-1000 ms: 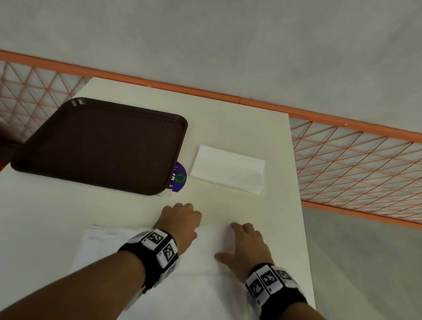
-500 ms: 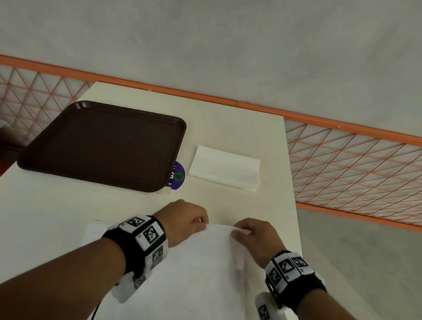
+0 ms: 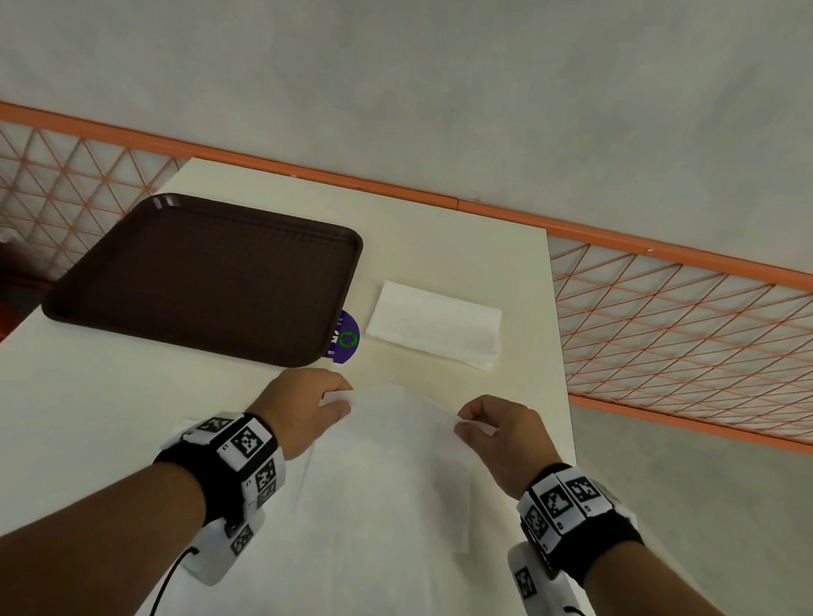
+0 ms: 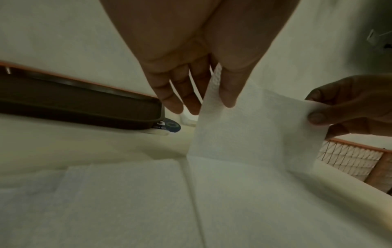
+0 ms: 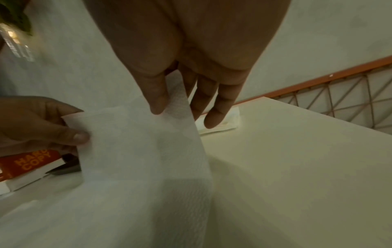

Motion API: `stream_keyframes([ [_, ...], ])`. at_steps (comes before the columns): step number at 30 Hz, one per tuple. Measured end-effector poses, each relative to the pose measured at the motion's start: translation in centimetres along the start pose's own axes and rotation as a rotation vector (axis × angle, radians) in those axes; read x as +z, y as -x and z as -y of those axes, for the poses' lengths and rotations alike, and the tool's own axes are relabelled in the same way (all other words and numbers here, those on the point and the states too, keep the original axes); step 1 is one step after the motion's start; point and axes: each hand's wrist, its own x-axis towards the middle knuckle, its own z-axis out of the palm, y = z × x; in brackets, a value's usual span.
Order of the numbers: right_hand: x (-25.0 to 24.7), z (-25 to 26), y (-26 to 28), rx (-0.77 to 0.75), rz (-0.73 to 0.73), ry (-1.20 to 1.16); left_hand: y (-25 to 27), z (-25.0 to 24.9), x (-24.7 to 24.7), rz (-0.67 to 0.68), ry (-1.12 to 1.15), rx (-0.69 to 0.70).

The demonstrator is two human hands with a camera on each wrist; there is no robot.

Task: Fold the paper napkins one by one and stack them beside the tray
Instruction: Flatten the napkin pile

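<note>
With the left hand (image 3: 308,407) and right hand (image 3: 499,434) each pinching a far corner of the thin napkin (image 3: 393,475), uneven pulling could tear it or skew the fold.

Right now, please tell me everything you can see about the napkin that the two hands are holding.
The napkin is a thin white paper sheet with a fine embossed texture and a straight crease across it. Its far edge is lifted off the cream table; the left hand pinches one far corner and the right hand pinches the other. The near part lies flat on more white napkins. It is nearer the person than the brown tray and the folded napkins.
</note>
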Motion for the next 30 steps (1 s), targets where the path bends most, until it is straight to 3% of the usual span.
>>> stream_keyframes([
  [5, -0.2, 0.7, 0.5, -0.089, 0.016, 0.139, 0.4, -0.3, -0.3, 0.006, -0.113, 0.073],
  [12, 2.3, -0.6, 2.3, -0.168, 0.230, 0.416, 1.6, 0.2, 1.2, 0.201, -0.235, 0.106],
  [20, 3.4, -2.3, 3.2, -0.187, 0.385, 0.530, 3.5, -0.9, 3.8, 0.392, -0.418, 0.304],
  [22, 3.4, -1.9, 3.2, -0.206, 0.372, 0.541, 3.3, -1.0, 3.9, 0.501, -0.528, 0.253],
  [24, 3.7, -1.5, 3.1, -0.250, 0.322, 0.568, 3.6, -1.0, 4.7, 0.482, -0.642, 0.253],
  [26, 4.3, -1.2, 2.9, -0.282, 0.288, 0.615, 3.3, 0.1, 6.1, 0.414, -0.614, 0.302],
  [28, 5.2, -1.2, 2.7, -0.282, 0.269, 0.674, 3.2, 0.1, 6.7, 0.460, -0.698, 0.259],
  [30, 6.1, -1.1, 2.3, -0.261, 0.286, 0.724, 3.0, 0.1, 7.2, 0.414, -0.722, 0.275],
])
